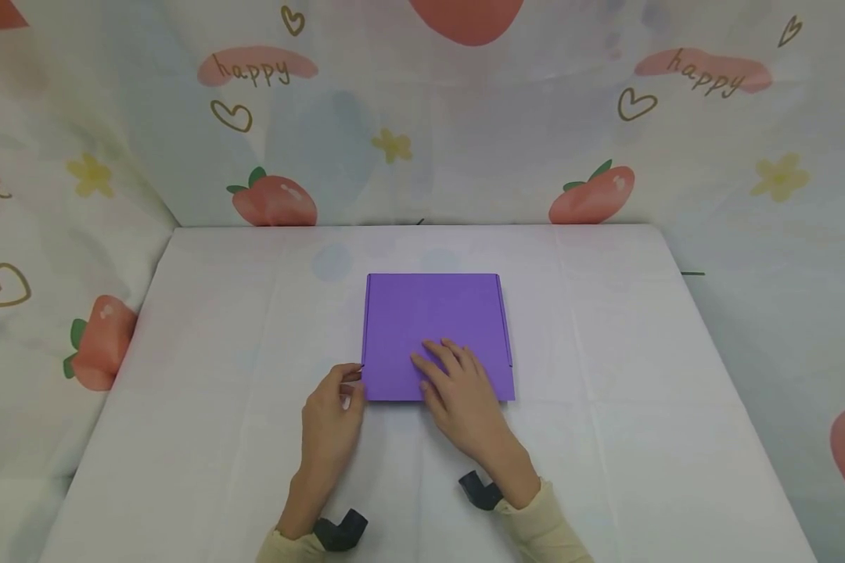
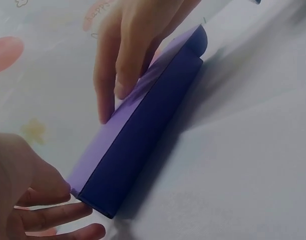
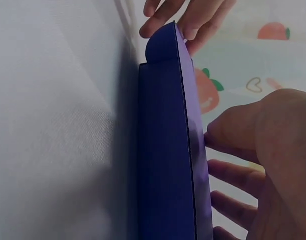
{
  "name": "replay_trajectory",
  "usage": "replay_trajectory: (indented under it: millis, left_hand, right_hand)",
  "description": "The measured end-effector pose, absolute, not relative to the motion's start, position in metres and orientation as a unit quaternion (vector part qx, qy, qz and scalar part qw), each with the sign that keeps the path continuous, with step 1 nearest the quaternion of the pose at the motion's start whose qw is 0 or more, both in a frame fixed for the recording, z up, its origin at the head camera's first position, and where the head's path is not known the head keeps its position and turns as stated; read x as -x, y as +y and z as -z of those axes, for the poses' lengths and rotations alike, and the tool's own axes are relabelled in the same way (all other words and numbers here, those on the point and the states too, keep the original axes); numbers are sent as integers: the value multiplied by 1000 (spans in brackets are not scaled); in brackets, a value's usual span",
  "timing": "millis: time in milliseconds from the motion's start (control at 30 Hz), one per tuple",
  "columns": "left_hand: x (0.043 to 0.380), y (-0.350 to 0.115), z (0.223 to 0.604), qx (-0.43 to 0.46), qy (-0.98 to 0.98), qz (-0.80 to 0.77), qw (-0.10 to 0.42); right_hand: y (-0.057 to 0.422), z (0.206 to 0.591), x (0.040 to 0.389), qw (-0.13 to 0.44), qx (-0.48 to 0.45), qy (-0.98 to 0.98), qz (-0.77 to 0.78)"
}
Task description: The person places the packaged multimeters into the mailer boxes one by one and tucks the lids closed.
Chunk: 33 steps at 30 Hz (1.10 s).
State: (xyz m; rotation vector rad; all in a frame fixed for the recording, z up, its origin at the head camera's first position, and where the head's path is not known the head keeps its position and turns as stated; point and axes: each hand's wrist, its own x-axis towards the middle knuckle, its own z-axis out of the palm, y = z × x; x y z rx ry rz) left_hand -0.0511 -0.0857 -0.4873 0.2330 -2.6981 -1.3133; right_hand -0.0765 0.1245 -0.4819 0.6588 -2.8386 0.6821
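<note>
A flat purple cardboard box [image 1: 433,313] lies on the white-covered table, its lid down over it. At its front left corner, the thumb and fingers of my left hand [image 1: 329,426] pinch the edge by the side flap. Spread across the front part of the lid, my right hand [image 1: 465,403] rests with fingers fairly straight. The box's dark front wall [image 2: 142,135] shows in the left wrist view. Rounded side flaps stick out at both ends: the right one [image 2: 197,42] in the left wrist view, the left one [image 3: 162,44] in the right wrist view beside my left fingers.
A white cloth covers the table [image 1: 641,352], which meets a printed fabric backdrop [image 1: 465,117] along its back edge. More patterned fabric hangs at the left and right. A dark wrist mount [image 1: 341,532] sits at my left cuff and another [image 1: 480,491] at my right.
</note>
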Motion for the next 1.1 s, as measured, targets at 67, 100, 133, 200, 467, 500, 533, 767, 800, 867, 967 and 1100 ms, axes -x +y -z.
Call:
replay_trajectory:
  millis: [67, 100, 133, 200, 467, 500, 533, 767, 800, 867, 967, 1100]
  left_hand:
    - [53, -87, 487, -77, -895, 435, 65]
    - [54, -88, 486, -77, -894, 437, 65]
    - [55, -89, 487, -77, -893, 439, 63]
    - [58, -90, 487, -77, -891, 443, 60]
    - [69, -91, 491, -82, -874, 477, 27]
    - [71, -91, 491, -84, -872, 482, 23]
    - [72, -91, 492, -85, -870, 485, 21]
    - [78, -90, 494, -90, -859, 503, 12]
    - [79, -90, 495, -91, -858, 505, 10]
    - [80, -90, 495, -95, -855, 511, 6]
    - [81, -91, 496, -100, -848, 520, 0]
    - [84, -92, 499, -103, -844, 527, 1]
  right_hand:
    - [129, 482, 77, 81, -222, -942, -238]
    - [131, 482, 78, 85, -221, -941, -243]
    - [134, 481, 78, 89, -217, -940, -247]
    - [139, 480, 78, 97, -205, -942, -248]
    - [170, 482, 79, 127, -113, -948, -269]
    - [175, 483, 79, 129, -99, -945, -282]
    - [179, 484, 80, 128, -86, -942, -298]
    - [201, 489, 81, 51, -2, -904, -426]
    - [202, 489, 81, 38, 12, -896, -443]
    - [203, 490, 81, 20, 36, -883, -468]
    - [204, 490, 82, 5, 64, -871, -486]
    - [204, 490, 83, -10, 85, -864, -497]
